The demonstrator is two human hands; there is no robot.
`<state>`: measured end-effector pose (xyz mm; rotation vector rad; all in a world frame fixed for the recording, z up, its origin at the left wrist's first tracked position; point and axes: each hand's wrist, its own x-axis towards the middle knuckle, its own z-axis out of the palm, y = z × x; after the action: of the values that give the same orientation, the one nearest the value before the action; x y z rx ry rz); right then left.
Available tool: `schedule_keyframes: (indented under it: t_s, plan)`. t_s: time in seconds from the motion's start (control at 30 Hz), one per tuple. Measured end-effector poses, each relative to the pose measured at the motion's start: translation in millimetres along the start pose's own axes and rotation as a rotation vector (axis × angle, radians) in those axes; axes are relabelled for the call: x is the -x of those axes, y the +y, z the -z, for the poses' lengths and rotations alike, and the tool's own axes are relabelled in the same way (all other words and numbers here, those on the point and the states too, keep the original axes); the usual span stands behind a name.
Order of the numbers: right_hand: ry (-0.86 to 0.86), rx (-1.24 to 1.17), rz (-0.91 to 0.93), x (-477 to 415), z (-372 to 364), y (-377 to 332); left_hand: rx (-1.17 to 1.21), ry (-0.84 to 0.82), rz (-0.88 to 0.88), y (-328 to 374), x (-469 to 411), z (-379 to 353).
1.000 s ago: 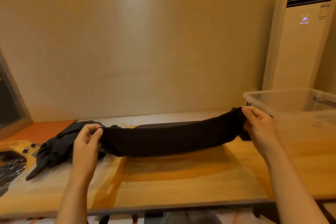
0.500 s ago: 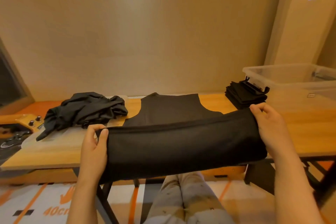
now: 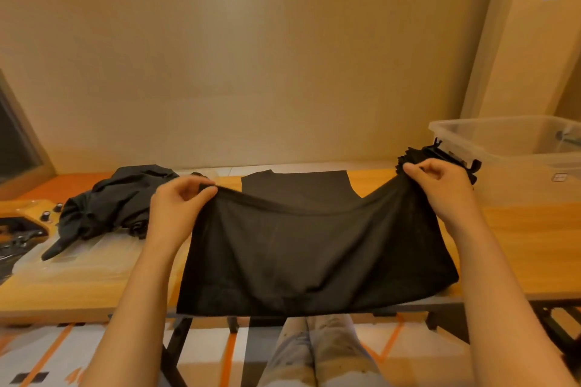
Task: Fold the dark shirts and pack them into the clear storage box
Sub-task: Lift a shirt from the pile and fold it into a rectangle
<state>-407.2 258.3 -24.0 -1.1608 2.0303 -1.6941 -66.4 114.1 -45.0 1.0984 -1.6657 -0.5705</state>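
- Left of the shirt (image 3: 314,254), a crumpled heap (image 3: 116,198) of dark shirts lies on the desk (image 3: 518,239); if the lifted cloth swings that way, it could catch the heap and drag it along
- The left hand (image 3: 176,207) is at the shirt's left corner, fingers (image 3: 204,190) and thumb curled, pinching the edge; the pinch looks shallow, so thin cloth could slip out and the corner drop
- The shirt hangs between both hands, upper edge sagging in the middle, far part flat on the desk, lower fold at the desk's near edge; an uneven pull would likely skew the fold, and slack could let it slide off the desk
- The right hand (image 3: 440,188) is at the shirt's right corner, fingers (image 3: 415,168) curled, pinching likewise, with the same slip risk
- Just behind the shirt's right corner sits a folded stack (image 3: 440,154); a careless sweep of that hand could topple it
- Further right of the shirt stands the clear box (image 3: 503,141), no shirts visible inside; packing seems not yet begun
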Motion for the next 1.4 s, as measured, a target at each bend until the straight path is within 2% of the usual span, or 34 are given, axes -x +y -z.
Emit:
schedule_keyframes:
  t_s: [0.13, 0.23, 0.3, 0.4, 0.5, 0.63, 0.7, 0.83, 0.97, 1.17, 1.23, 1.3, 1.4]
  plan:
    - [-0.03, -0.016, -0.103, -1.3, -6.8, 0.3, -0.243, -0.092, -0.04, -7.1, -57.4, -31.4]
    - [-0.07, -0.363, -0.306, 26.6, -10.2, 5.5, -0.361, -0.118, -0.125, -2.7, -96.4, -59.9]
    - [-0.111, -0.606, -0.454, 46.2, -18.0, 3.6, -0.301, -0.129, -0.139, 9.7, -115.3, -84.9]
    - [-0.203, -0.802, -0.524, 60.8, -35.1, 5.7, -0.175, -0.273, -0.088, 14.3, -119.0, -125.2]
    - [-0.238, -0.845, -0.551, 66.3, -53.8, 10.5, -0.141, -0.363, -0.049, 9.9, -80.9, -143.3]
    - [-0.313, -0.85, -0.557, 67.4, -77.9, 9.1, 0.239, -0.332, -0.084, 35.0, 15.9, -118.8]
    - [-0.371, -0.819, -0.532, 69.0, -90.7, 4.7, 0.269, -0.379, -0.151, 44.3, 58.2, -106.4]
    - [-0.501, -0.725, -0.487, 80.3, -115.2, -2.6, 0.057, -0.27, -0.234, 23.1, 79.8, -101.7]
    - [-0.729, -0.441, -0.384, 75.2, -122.3, -12.3, 0.072, -0.128, -0.155, -1.7, 72.6, -89.1]
    - [-0.47, 0.012, -0.042, -42.9, -147.2, -0.4, 0.152, -0.065, 0.05, -12.8, 65.9, -78.5]
    - [-0.48, 0.136, 0.036, -87.0, -175.2, 20.0, 0.208, -0.088, 0.123, -14.9, 64.8, -77.4]
    - [-0.531, 0.366, 0.141, -117.3, -201.6, 35.2, 0.266, -0.119, 0.212, -16.3, 64.0, -76.1]
    - [-0.713, 0.648, 0.228, -141.4, -227.5, 46.7, 0.318, -0.141, 0.312, -18.1, 62.7, -73.2]
